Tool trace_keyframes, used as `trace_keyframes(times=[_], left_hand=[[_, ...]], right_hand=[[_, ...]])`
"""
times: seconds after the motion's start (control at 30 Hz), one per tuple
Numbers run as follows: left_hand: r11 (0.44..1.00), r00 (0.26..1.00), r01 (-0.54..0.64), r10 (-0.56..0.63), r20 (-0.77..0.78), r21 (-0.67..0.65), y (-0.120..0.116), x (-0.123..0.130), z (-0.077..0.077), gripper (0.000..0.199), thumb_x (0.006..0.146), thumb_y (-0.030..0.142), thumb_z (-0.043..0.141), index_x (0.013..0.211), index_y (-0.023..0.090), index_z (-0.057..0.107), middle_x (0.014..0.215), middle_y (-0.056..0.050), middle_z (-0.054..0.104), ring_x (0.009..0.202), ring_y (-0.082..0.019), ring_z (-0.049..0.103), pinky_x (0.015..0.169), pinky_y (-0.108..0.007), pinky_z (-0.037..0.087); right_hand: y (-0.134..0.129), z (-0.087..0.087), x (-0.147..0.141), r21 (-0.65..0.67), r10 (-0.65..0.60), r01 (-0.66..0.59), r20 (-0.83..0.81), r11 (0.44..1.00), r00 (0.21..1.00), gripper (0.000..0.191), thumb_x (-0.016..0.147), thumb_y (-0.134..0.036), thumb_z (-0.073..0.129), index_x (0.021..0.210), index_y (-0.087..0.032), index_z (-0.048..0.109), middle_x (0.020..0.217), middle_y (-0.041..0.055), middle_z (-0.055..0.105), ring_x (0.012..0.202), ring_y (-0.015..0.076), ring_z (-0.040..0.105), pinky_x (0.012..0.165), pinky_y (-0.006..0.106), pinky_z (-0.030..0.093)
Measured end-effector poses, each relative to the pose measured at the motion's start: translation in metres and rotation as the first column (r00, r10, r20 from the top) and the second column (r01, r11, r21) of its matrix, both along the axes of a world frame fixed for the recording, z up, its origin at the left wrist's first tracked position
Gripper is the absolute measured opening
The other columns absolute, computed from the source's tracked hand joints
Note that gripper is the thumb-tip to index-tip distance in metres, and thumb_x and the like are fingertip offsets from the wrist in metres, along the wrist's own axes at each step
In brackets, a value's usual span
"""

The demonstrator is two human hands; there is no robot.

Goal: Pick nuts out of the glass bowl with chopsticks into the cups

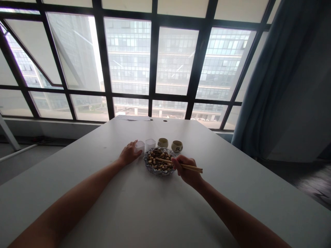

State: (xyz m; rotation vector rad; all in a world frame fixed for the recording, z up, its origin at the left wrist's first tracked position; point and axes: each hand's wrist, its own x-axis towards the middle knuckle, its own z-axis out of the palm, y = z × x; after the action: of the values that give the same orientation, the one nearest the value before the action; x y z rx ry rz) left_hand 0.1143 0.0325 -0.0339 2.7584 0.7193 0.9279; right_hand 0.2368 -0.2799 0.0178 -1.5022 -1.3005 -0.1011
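The left hand is holding the left clear cup between thumb and fingers, while a second clear cup is standing just beside it. The glass bowl is carrying brown mixed pieces, with two pale yellow cups sitting behind it. The right hand is gripping wooden chopsticks, their tips reaching among the pieces. Rounded pieces could be slipping free if the tips are crossing; a bumped cup could be tipping amid such crowding. The desk is offering open room leftward, rightward and nearer the person, its side edges lying well apart from everything.
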Motion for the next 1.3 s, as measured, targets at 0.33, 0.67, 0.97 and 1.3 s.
trace_keyframes(times=[0.33,0.67,0.97,1.3], left_hand=[[1.0,1.0,-0.006,0.006,-0.009,-0.011,-0.004,-0.001,0.003,0.068,0.084,0.044,0.06,0.141,0.011,0.045,0.132,-0.018,0.06,0.119,-0.031,0.059,0.102,-0.042,0.048],[1.0,1.0,0.002,-0.002,-0.016,-0.01,-0.002,-0.001,0.002,0.068,0.085,0.044,0.058,0.142,0.01,0.043,0.134,-0.019,0.058,0.119,-0.032,0.058,0.103,-0.043,0.047],[1.0,1.0,0.0,0.0,-0.015,-0.005,-0.003,0.0,0.002,0.069,0.085,0.044,0.058,0.143,0.01,0.042,0.133,-0.018,0.059,0.118,-0.032,0.059,0.102,-0.043,0.047],[1.0,1.0,0.01,-0.01,-0.012,-0.002,0.0,0.001,0.0,0.069,0.085,0.044,0.058,0.143,0.012,0.042,0.132,-0.018,0.059,0.112,-0.03,0.062,0.099,-0.043,0.049]], right_hand=[[-0.002,-0.003,0.006,-0.047,-0.021,0.028,0.127,0.999,0.992,0.044,0.094,-0.048,0.055,0.062,-0.019,0.054,0.05,-0.0018,0.052,0.044,0.0094,0.043,0.044,0.022,0.033],[0.006,-0.009,0.005,-0.105,-0.09,0.077,-0.129,0.991,0.987,0.051,0.091,-0.063,0.052,0.063,-0.02,0.051,0.052,0.0007,0.059,0.04,0.0111,0.051,0.039,0.021,0.038],[0.005,-0.005,0.001,-0.085,-0.047,0.042,-0.063,0.996,0.997,0.05,0.094,-0.06,0.05,0.061,-0.021,0.046,0.051,0.0002,0.056,0.041,0.0107,0.049,0.038,0.021,0.037],[0.003,-0.007,-0.001,-0.093,-0.014,0.013,-0.007,0.996,1.0,0.047,0.094,-0.056,0.052,0.063,-0.021,0.05,0.044,-0.0028,0.049,0.04,0.0106,0.046,0.04,0.022,0.037]])
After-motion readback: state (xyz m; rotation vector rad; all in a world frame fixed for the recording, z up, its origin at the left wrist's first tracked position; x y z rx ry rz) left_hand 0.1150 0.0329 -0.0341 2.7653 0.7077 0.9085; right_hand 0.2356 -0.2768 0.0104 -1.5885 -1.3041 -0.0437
